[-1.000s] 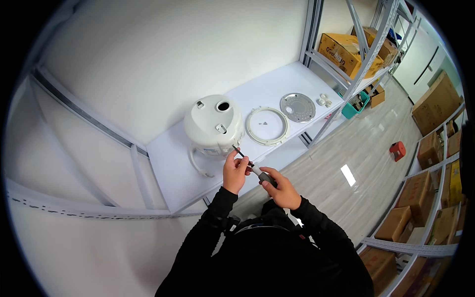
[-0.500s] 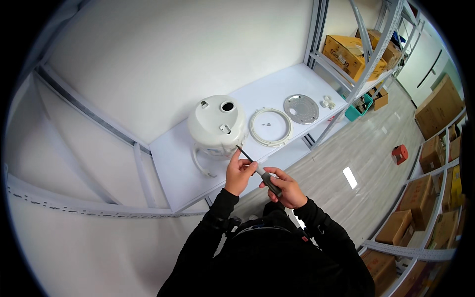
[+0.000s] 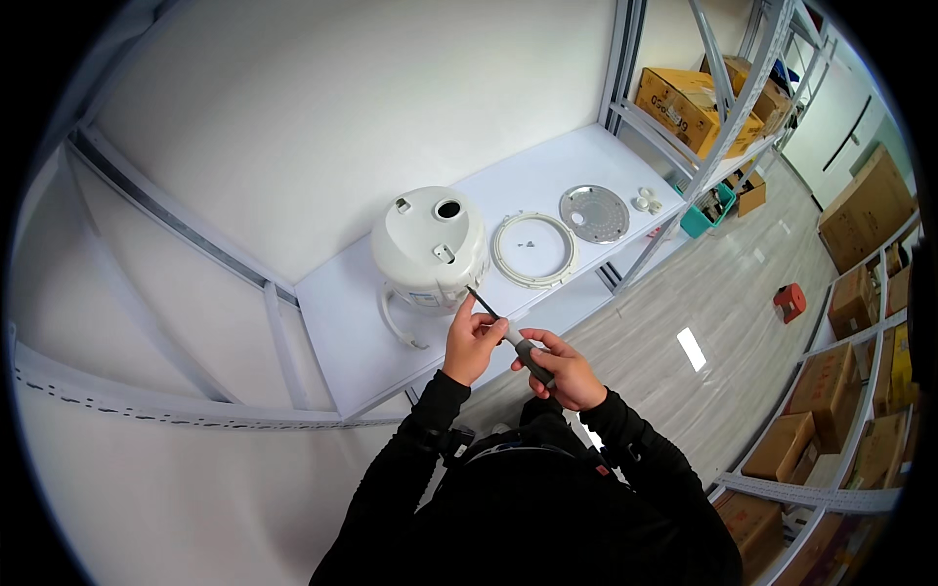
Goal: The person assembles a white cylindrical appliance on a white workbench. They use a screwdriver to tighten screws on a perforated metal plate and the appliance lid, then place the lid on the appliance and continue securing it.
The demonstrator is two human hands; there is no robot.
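One grey-handled screwdriver (image 3: 537,363) is held by the right hand (image 3: 572,377), its shaft pinched by the left hand (image 3: 471,347), its tip at the lower side of one rounded white plastic housing (image 3: 422,242). The housing, one white ring (image 3: 535,283) and one perforated silver disc (image 3: 608,221) are supported by a white tabletop (image 3: 342,332), above grey wood-patterned flooring (image 3: 635,361).

black sleeves (image 3: 664,479) (full length)

You've got the screwdriver (image 3: 513,336) in your right hand (image 3: 573,375), left hand (image 3: 471,350) further forward on it, tip right at the white housing's (image 3: 415,239) lower side. Small white parts (image 3: 646,201) sit by the bench's (image 3: 596,156) front-right corner.
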